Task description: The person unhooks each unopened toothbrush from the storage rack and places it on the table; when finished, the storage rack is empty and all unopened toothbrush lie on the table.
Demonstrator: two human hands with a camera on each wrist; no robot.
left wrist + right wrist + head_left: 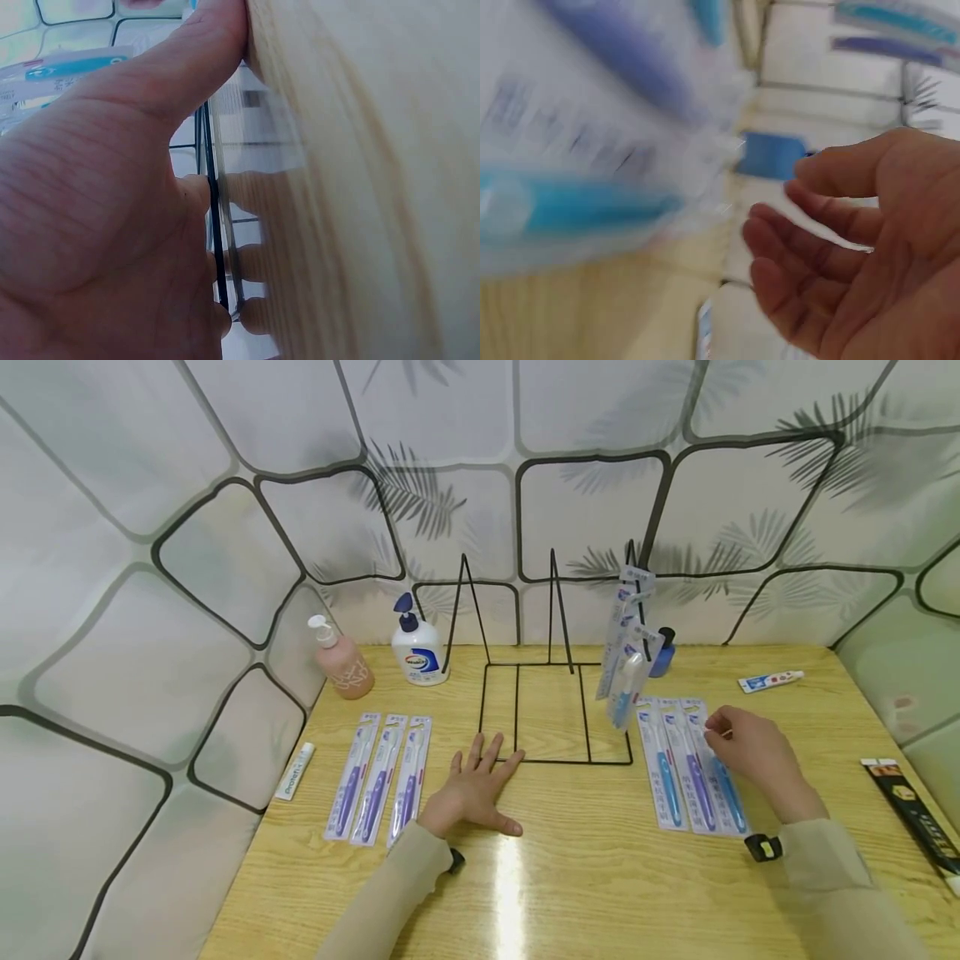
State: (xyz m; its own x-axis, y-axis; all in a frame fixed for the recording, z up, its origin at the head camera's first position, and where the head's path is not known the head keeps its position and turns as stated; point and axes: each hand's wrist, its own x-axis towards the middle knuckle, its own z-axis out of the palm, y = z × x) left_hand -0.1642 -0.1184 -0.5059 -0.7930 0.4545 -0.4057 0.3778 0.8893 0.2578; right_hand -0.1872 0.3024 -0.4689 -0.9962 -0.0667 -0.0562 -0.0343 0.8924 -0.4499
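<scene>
My left hand (480,770) lies flat on the wooden table (570,860), fingers spread, its fingertips at the front left corner of a black wire rack (555,758). In the left wrist view the thumb (172,75) presses on the table beside the rack's wire (214,225). My right hand (717,732) hovers with loosely curled fingers over the rightmost of three toothbrush packs (686,768) lying side by side. The right wrist view shows its fingers (817,247) holding nothing, with a blurred blue pack (577,202) beside them. Several packs (626,652) hang on the rack's right prong.
Three purple toothbrush packs (378,777) lie left of my left hand. A pink pump bottle (341,660), a white soap bottle (418,647) and a small blue bottle (663,652) stand at the back. Tubes (770,680) (294,771) and a dark box (911,810) lie near the edges.
</scene>
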